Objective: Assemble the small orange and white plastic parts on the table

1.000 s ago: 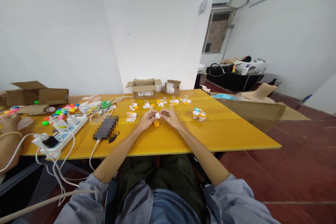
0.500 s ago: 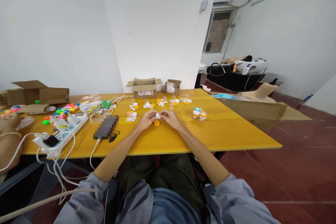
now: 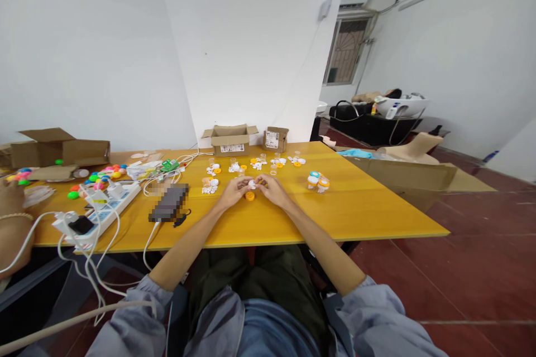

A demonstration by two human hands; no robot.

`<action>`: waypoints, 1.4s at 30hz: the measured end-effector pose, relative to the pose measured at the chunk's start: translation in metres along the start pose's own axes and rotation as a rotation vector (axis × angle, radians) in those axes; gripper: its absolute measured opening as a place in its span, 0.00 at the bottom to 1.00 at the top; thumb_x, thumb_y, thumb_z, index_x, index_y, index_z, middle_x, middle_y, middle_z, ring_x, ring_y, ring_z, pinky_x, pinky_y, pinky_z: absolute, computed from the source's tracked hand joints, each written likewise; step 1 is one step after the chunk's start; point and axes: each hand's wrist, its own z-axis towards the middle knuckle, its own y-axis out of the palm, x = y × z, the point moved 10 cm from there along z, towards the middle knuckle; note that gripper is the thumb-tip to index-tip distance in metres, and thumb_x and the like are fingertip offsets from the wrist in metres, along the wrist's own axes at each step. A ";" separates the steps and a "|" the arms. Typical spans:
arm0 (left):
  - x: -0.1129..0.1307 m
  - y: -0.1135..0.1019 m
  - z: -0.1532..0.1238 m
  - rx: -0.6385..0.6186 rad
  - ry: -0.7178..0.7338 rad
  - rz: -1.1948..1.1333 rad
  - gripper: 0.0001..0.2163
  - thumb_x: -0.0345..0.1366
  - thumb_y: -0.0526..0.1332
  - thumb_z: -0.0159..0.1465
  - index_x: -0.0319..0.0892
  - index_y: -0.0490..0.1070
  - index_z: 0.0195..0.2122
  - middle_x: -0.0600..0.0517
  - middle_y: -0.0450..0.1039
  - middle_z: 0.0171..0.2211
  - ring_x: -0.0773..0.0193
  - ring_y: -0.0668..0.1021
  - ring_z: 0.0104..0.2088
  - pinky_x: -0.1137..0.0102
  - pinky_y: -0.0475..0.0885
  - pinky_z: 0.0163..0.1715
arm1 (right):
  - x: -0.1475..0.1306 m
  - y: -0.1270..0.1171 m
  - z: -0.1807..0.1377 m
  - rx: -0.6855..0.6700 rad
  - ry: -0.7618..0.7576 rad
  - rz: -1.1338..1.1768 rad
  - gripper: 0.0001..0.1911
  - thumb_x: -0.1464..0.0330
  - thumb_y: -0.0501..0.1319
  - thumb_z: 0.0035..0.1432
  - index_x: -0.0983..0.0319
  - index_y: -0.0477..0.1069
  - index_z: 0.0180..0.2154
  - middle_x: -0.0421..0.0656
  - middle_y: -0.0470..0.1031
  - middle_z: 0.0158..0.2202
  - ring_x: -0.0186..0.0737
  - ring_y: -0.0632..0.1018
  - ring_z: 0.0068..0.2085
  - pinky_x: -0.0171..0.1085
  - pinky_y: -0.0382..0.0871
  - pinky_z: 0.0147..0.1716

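Observation:
Between my two hands, just above the table, is a small white plastic part [image 3: 252,184]; its exact kind is too small to make out. My left hand [image 3: 236,191] pinches it from the left, and my right hand [image 3: 270,188] grips it from the right with curled fingers. Right below them an orange cap [image 3: 250,196] lies on the yellow table [image 3: 355,212]. Small groups of clear cups, white pieces and orange rings are spread beyond my hands, among them a white piece cluster [image 3: 209,189] to the left. Several capped clear jars [image 3: 319,181] stand together at the right.
Two cardboard boxes [image 3: 230,139] [image 3: 275,139] stand against the wall. Leftward lie a dark blurred device [image 3: 170,202], a white power strip [image 3: 111,209] with cables, and colourful balls [image 3: 100,178]. Another person's arm [image 3: 14,228] reaches in at the far left.
My hands stay almost in place, with only a slight shift of the fingers around the white part. At the far left, the other person's hand has moved a little left, away from the clear plastic piece.

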 end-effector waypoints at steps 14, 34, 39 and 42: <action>-0.009 -0.003 0.002 0.028 -0.042 -0.070 0.13 0.39 0.68 0.58 0.40 0.76 0.43 0.47 0.81 0.41 0.58 0.81 0.44 0.64 0.74 0.49 | 0.002 -0.002 0.001 0.042 -0.024 -0.012 0.02 0.69 0.60 0.54 0.57 0.68 0.30 0.39 0.76 0.31 0.40 0.76 0.34 0.39 0.70 0.38; -0.018 -0.003 0.004 0.005 -0.045 -0.080 0.15 0.39 0.65 0.62 0.41 0.77 0.49 0.45 0.80 0.47 0.56 0.80 0.47 0.62 0.75 0.51 | 0.051 -0.037 -0.008 0.295 0.078 -0.526 0.06 0.71 0.64 0.55 0.56 0.71 0.27 0.49 0.72 0.39 0.52 0.71 0.42 0.50 0.68 0.43; -0.015 -0.005 0.004 0.014 -0.016 -0.042 0.16 0.41 0.64 0.62 0.42 0.78 0.50 0.45 0.80 0.48 0.54 0.79 0.49 0.60 0.74 0.52 | 0.005 -0.019 -0.002 0.198 -0.172 -0.404 0.05 0.70 0.60 0.61 0.55 0.72 0.32 0.46 0.72 0.41 0.49 0.73 0.46 0.48 0.70 0.48; -0.013 -0.006 0.004 0.020 0.002 -0.012 0.17 0.42 0.64 0.63 0.42 0.78 0.50 0.45 0.79 0.50 0.53 0.79 0.50 0.59 0.74 0.53 | -0.021 -0.006 -0.007 0.134 -0.291 -0.360 0.06 0.71 0.59 0.62 0.55 0.73 0.35 0.45 0.73 0.42 0.46 0.74 0.46 0.46 0.70 0.48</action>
